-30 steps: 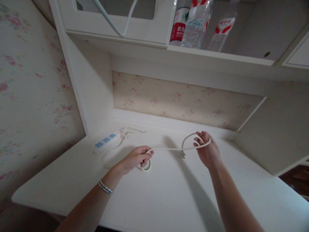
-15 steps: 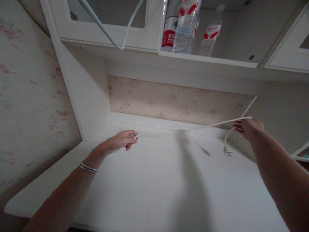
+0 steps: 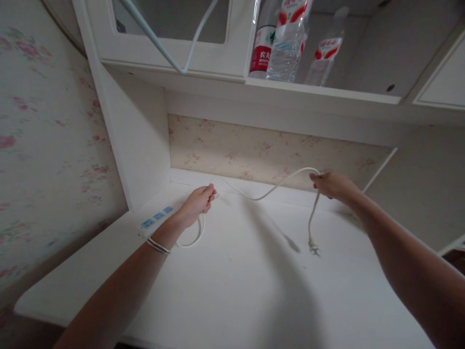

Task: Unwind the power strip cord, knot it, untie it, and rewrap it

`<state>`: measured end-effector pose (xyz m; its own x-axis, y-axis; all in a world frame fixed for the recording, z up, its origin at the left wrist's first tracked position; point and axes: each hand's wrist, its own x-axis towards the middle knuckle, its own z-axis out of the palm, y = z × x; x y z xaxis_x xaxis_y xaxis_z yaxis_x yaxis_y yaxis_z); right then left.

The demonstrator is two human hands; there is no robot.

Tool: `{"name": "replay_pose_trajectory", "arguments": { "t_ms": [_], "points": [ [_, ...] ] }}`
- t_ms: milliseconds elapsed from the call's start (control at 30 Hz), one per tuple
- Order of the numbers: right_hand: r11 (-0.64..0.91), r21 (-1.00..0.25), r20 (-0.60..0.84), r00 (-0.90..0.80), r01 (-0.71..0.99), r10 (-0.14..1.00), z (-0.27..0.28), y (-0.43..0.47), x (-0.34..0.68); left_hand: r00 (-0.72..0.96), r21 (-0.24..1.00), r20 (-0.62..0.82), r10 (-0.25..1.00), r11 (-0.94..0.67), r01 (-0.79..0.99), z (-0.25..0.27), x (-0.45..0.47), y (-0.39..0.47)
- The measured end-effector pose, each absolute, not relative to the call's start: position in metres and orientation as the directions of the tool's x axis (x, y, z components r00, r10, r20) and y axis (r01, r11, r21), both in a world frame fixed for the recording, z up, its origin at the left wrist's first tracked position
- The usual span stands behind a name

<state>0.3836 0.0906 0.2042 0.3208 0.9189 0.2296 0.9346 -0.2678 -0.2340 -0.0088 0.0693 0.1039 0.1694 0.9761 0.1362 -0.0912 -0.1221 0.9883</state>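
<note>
A white power cord (image 3: 254, 198) sags in a wavy line between my two hands above the desktop. My left hand (image 3: 199, 203) is closed on it, and a loop of the cord lies on the surface under that wrist. My right hand (image 3: 329, 185) pinches the cord near its other end. From there a short length hangs down to the plug (image 3: 314, 248), whose metal prongs show. A white power strip (image 3: 156, 219) with blue sockets lies beside my left forearm, partly covered by it.
The white desktop (image 3: 225, 291) carries my shadow. Overhead, a cabinet shelf (image 3: 319, 93) holds several plastic bottles (image 3: 286, 48). A pale bent rod or tube (image 3: 183, 68) hangs before the upper left cabinet door. Side panels (image 3: 127, 131) close in the nook, and floral wallpaper (image 3: 47, 145) covers the left wall.
My hands have come closer together, so the taut cord now sags. My right hand moved left with the plug hanging below. More of the power strip and a cord loop now show.
</note>
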Motion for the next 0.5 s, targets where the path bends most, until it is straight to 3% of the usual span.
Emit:
{"name": "replay_pose_trajectory", "arguments": {
  "t_ms": [100,167,367,433,500],
  "points": [
    [-0.185,-0.275,0.198,0.244,0.944,0.949,0.204,0.085,0.350,0.156,0.978,0.114,0.981,-0.083,-0.192,0.105,0.006,0.067],
    [-0.077,-0.295,0.258,0.157,0.952,0.953,0.205,0.077,0.328,0.191,0.985,0.069,0.979,-0.037,-0.166,0.104,0.016,0.064],
    [0.141,-0.061,0.604,-0.076,0.988,0.794,0.210,0.049,0.263,0.289,0.994,-0.092,0.953,0.071,0.080,0.102,0.035,0.048],
    [0.234,-0.022,0.624,-0.169,0.972,0.763,0.209,0.045,0.244,0.280,0.984,-0.140,0.950,0.101,0.149,0.103,0.037,0.044],
    [0.336,-0.061,0.563,-0.245,0.940,0.789,0.206,0.044,0.228,0.288,0.977,-0.164,0.943,0.116,0.176,0.104,0.037,0.039]
  ]
}}
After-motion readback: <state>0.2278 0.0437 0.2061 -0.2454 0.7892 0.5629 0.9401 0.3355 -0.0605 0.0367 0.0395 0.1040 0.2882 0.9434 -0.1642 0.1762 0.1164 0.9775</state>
